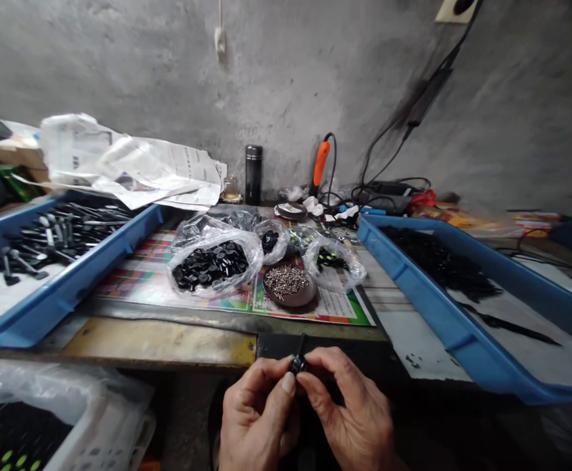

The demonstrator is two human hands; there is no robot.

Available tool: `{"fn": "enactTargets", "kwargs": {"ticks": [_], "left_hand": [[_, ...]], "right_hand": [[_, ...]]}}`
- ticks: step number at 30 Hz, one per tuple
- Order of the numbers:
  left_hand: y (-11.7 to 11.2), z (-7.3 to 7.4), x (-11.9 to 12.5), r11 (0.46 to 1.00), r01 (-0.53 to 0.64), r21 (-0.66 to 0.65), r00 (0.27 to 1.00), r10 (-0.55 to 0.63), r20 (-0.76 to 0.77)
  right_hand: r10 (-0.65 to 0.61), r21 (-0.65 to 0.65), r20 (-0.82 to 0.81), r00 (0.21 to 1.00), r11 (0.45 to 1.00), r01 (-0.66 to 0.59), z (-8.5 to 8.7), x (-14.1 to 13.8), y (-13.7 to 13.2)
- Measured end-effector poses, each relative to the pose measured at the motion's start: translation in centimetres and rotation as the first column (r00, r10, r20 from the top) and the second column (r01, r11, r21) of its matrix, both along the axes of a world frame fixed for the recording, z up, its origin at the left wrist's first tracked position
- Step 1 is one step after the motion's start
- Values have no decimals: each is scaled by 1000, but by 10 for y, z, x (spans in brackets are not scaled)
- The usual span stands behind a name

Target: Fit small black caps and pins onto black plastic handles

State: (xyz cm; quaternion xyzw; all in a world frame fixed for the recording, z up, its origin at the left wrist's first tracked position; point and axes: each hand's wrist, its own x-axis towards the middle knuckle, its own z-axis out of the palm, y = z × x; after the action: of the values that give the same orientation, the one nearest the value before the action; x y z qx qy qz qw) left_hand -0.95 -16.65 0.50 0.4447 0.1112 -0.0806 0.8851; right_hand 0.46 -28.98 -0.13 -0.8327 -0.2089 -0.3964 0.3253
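Both hands meet at the table's front edge around a small black part (297, 364), from which a thin dark stem points away from me. My left hand (261, 409) pinches it between thumb and forefinger. From the other side, my right hand (347, 405) grips the same part with thumb and fingertips. Its exact kind cannot be made out. Just beyond lies a brown dish (295, 298) of small metal pins or screws. Behind it are an open plastic bag of round black pieces (212, 265) and a bag of black and green pieces (332, 260).
A blue tray (114, 261) on the left holds black long-stemmed parts. Another blue tray (427, 320) on the right holds dark strips. Newspapers (143, 163), a black flask (253, 175) and an orange-handled tool (320, 163) stand along the wall. A white basket (114, 425) sits lower left.
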Motion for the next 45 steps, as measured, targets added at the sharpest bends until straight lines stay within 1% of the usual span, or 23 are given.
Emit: {"fn": "enactTargets", "kwargs": {"ticks": [5, 8, 12, 16, 17, 20, 22, 25, 26, 30, 34, 37, 38, 41, 42, 45], "left_hand": [[1, -1, 3, 1000, -12, 21, 1000, 12, 6], [1, -2, 5, 1000, 0, 14, 1000, 0, -16], [1, -2, 7, 999, -21, 30, 999, 22, -33], [1, -2, 11, 998, -45, 34, 998, 47, -43], [1, -1, 12, 998, -50, 32, 997, 51, -50], [0, -1, 14, 999, -26, 28, 998, 27, -56], [-1, 0, 15, 999, -1, 40, 999, 3, -47], [-2, -1, 15, 999, -5, 51, 999, 7, -46], [-2, -2, 15, 999, -7, 48, 999, 9, -49], [-3, -4, 15, 999, 20, 39, 998, -18, -54], [-3, -4, 15, 999, 7, 40, 999, -5, -52], [-4, -1, 14, 999, 13, 51, 998, -10, -60], [-4, -1, 14, 998, 17, 53, 998, -14, -58], [-4, 0, 13, 999, 5, 53, 999, -3, -47], [-4, 0, 13, 999, 5, 54, 999, -3, -48], [-4, 0, 12, 998, 21, 67, 999, -19, -43]], "right_hand": [[69, -16, -63, 996, 997, -70, 3, 1, -3], [56, -31, -46, 997, 998, -57, 4, 7, -5], [77, -19, -49, 996, 997, -78, 2, 17, -9], [60, 92, -170, 984, 995, -45, -4, 17, -15], [73, 117, -204, 976, 992, -50, -5, 16, -16], [163, 115, -303, 939, 984, -134, -5, 17, -16], [178, 112, -340, 924, 983, -148, -3, 22, -15], [96, 158, -310, 946, 986, -48, 2, 31, -16], [81, 162, -301, 950, 986, -33, 3, 32, -16], [144, 81, -356, 924, 989, -123, 3, 28, -17], [106, 167, -328, 939, 984, -53, 2, 27, -19], [139, 97, -342, 929, 989, -113, 1, 26, -20], [137, 86, -345, 929, 990, -113, 1, 26, -20], [101, 140, -334, 937, 988, -56, 2, 24, -20], [103, 142, -331, 938, 988, -59, 2, 23, -20], [129, 82, -314, 941, 991, -109, 4, 22, -19]]}}
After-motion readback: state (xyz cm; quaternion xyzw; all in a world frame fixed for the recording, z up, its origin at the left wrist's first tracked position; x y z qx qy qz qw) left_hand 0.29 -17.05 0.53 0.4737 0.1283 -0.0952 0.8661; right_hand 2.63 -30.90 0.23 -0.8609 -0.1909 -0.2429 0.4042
